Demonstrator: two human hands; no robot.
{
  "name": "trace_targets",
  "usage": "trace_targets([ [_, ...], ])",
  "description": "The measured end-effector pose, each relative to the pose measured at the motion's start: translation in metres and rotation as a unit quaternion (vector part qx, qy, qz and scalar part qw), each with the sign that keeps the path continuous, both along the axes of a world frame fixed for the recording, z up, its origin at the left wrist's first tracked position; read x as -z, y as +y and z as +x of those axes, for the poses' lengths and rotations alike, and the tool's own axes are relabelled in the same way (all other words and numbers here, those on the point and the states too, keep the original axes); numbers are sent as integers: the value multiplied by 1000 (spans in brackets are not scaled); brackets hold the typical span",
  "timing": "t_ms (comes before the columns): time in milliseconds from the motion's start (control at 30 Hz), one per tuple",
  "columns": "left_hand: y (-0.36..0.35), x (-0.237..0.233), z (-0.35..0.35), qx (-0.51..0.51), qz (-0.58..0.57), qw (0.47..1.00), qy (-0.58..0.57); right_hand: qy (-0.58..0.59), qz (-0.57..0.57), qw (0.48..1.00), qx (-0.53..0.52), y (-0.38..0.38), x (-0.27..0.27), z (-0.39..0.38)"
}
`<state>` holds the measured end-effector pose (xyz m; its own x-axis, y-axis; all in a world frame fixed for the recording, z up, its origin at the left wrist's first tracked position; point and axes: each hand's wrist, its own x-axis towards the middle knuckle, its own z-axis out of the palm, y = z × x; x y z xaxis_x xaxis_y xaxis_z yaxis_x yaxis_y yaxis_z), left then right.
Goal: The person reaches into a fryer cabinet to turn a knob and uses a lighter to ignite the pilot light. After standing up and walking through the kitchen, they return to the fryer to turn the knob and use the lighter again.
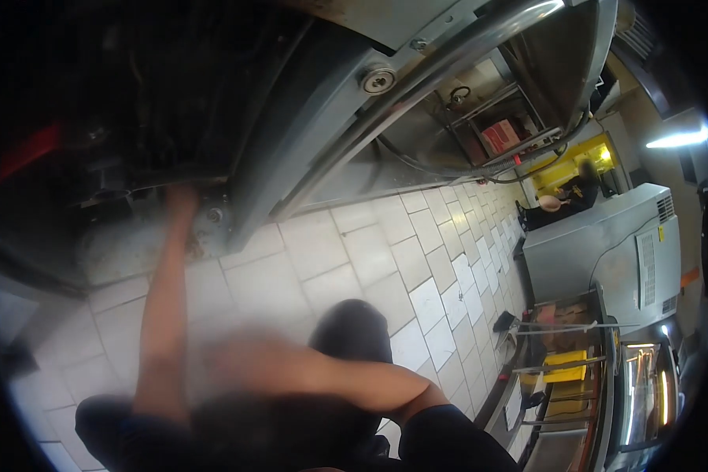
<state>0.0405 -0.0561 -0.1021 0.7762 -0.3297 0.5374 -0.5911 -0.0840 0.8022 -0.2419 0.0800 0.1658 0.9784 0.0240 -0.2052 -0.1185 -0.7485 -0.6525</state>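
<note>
My left hand (182, 202) reaches into the dark inside of a large metal appliance (279, 149), by its rusty lower metal plate (122, 245). Shadow and blur hide its fingers, so I cannot make out what it touches. Held low in front of my body, my right hand (248, 363) is smeared by motion, and its fingers do not show. Near it is my dark-clad knee (354, 330). On the appliance's frame sits a round metal fitting (378, 79). A blurred red part (27, 151) shows within the dark interior.
White tiles cover the floor (322, 256). A long metal rail (425, 79) runs along the appliance. Farther off, a person (580, 193) in dark clothes is beside a pale round object (551, 204). A big grey cabinet (586, 252) and a rack with yellow items (566, 370) stand at right.
</note>
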Motion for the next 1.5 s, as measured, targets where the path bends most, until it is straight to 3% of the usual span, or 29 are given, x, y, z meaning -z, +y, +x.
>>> trace_targets([
  [133, 6, -12, -1, 34, 7, 999, 41, 55, 15, 998, 11, 2, -2, 3],
  [367, 2, 2, 8, 15, 5, 1000, -4, 77, 26, 997, 20, 1, -10, 5],
  [533, 7, -16, -1, 19, -12, 999, 43, 61, 18, 998, 19, 1, -4, 5],
  [867, 9, -24, -4, 30, -9, 999, 25, 61, 31, 997, 31, 1, -7, 4],
  [1233, 6, -10, 2, 31, 2, 999, 39, 62, 18, 998, 29, 1, -7, 3],
  [1367, -5, 19, 14, 24, 14, 999, 45, 60, 8, 998, 22, 1, -6, 4],
  [1433, -5, 12, 10, -14, -15, 1000, 3, 46, 8, 999, 23, 1, -5, 3],
  [1500, 3, -1, 7, 12, 6, 1000, 5, 33, 7, 999, 25, 0, -5, 2],
])
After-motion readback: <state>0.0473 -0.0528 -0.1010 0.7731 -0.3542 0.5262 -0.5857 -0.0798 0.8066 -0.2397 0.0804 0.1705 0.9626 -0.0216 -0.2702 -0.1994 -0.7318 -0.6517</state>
